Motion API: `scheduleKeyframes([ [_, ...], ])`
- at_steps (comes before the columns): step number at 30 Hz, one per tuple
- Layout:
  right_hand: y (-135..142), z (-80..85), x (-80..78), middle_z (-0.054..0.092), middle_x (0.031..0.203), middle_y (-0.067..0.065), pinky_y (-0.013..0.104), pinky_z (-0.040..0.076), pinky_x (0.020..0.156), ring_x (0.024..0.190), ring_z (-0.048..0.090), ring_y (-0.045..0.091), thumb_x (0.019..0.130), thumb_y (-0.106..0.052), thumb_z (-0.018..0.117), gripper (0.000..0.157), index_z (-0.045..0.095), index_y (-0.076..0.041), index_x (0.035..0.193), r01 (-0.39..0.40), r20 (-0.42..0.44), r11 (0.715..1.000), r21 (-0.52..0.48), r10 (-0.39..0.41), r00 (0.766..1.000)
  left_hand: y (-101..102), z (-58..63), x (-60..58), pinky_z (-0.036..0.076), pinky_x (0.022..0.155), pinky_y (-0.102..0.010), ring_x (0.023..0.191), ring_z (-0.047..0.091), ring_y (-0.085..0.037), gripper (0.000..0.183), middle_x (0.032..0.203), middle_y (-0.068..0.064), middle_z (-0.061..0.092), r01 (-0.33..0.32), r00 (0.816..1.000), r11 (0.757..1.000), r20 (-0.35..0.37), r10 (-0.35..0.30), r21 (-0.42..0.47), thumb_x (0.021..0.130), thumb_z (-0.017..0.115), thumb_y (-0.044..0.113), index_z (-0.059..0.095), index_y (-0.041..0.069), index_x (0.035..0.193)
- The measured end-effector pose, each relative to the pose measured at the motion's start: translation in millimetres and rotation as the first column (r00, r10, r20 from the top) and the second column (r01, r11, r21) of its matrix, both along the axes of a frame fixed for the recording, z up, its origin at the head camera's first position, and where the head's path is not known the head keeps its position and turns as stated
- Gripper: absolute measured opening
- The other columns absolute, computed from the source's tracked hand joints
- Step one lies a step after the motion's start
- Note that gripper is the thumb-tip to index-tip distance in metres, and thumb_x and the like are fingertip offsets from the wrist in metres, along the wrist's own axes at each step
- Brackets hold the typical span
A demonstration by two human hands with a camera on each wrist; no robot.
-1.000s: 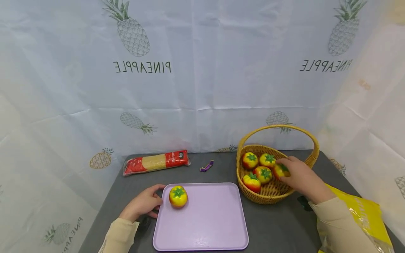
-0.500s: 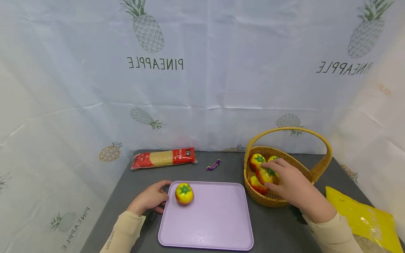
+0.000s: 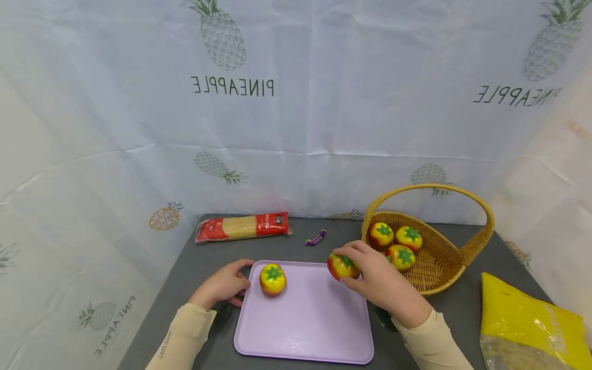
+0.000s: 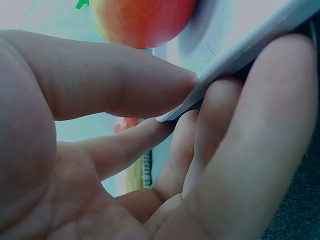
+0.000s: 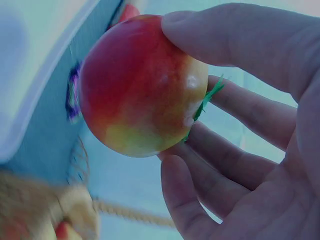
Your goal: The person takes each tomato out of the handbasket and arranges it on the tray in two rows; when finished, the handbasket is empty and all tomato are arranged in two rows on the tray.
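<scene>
My left hand point(image 3: 222, 285) pinches the left rim of a lilac tray point(image 3: 300, 329), thumb on top and fingertips beneath the edge in the left wrist view. A yellow-and-red tomato-like fruit point(image 3: 273, 280) with a green star-shaped top sits at the tray's back left. Above the tray's back right corner, my right hand point(image 3: 386, 285) grips a similar tomato-like fruit point(image 5: 137, 90) between thumb and fingers. Three more such fruits point(image 3: 401, 257) show in the wicker basket point(image 3: 476, 249) to the right; my right hand hides part of its near left side.
A red packet of noodles point(image 3: 242, 227) lies at the back left of the dark table point(image 3: 416, 339). Near it is a small purple-wrapped candy point(image 3: 316, 238). A yellow bag point(image 3: 532, 318) lies at the right, and the basket's tall handle point(image 3: 430, 186) arches up.
My right hand has lifted a fruit out of the basket and carried it left to above the tray's corner. My left hand keeps its hold on the tray; the head view has shifted slightly.
</scene>
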State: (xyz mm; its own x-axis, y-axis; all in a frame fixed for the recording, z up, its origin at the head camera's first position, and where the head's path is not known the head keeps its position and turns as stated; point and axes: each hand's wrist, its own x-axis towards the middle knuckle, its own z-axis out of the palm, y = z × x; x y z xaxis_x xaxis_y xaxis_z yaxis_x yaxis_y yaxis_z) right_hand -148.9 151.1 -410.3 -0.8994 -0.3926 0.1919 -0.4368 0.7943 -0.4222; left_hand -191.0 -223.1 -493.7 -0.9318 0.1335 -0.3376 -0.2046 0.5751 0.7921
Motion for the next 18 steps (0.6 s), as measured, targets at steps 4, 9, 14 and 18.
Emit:
scheduleKeyframes([
  [4,-20,-13.6,-5.1,0.065,0.134,0.0,0.034,0.065,0.089,0.112,0.067,0.016,0.088,-0.013,0.088,0.054,0.071,-0.019,0.138,-0.006,0.043,1.0,-0.022,0.006,0.999,1,-1.0,-1.4,0.066,0.06,-0.039,0.078,0.064,-0.026,0.061,0.095,-0.014,0.064,0.001,1.0,1.0,0.003,-0.001,0.0,0.095,0.067,0.004,0.054,0.012,0.155],
  [9,-40,-31.7,-10.5,0.065,0.133,-0.001,0.037,0.065,0.094,0.112,0.067,0.015,0.088,-0.014,0.089,0.052,0.071,-0.02,0.137,-0.044,0.048,0.998,-0.035,0.045,0.998,2,-1.7,-3.0,0.066,0.059,-0.038,0.078,0.064,-0.026,0.062,0.095,-0.014,0.064,0.005,1.0,1.0,0.0,-0.005,-0.012,0.095,0.067,0.004,0.054,0.012,0.155],
  [14,-54,-46.3,-13.8,0.065,0.132,0.0,0.041,0.063,0.099,0.115,0.067,0.018,0.088,-0.013,0.089,0.051,0.072,-0.019,0.136,-0.085,0.049,0.995,-0.051,0.087,0.995,2,-0.8,-3.5,0.066,0.06,-0.038,0.08,0.065,-0.026,0.061,0.097,-0.014,0.065,0.006,1.0,1.0,0.005,-0.006,-0.021,0.095,0.067,0.005,0.055,0.013,0.154],
  [18,-64,-53.2,-16.6,0.065,0.131,0.004,0.045,0.063,0.101,0.115,0.068,0.023,0.088,-0.014,0.089,0.052,0.071,-0.017,0.136,-0.116,0.067,0.993,-0.034,0.118,0.991,0,-0.6,-3.0,0.066,0.06,-0.038,0.081,0.065,-0.026,0.062,0.098,-0.014,0.065,0.002,1.0,1.0,0.005,-0.002,-0.023,0.094,0.067,0.005,0.055,0.013,0.154],
])
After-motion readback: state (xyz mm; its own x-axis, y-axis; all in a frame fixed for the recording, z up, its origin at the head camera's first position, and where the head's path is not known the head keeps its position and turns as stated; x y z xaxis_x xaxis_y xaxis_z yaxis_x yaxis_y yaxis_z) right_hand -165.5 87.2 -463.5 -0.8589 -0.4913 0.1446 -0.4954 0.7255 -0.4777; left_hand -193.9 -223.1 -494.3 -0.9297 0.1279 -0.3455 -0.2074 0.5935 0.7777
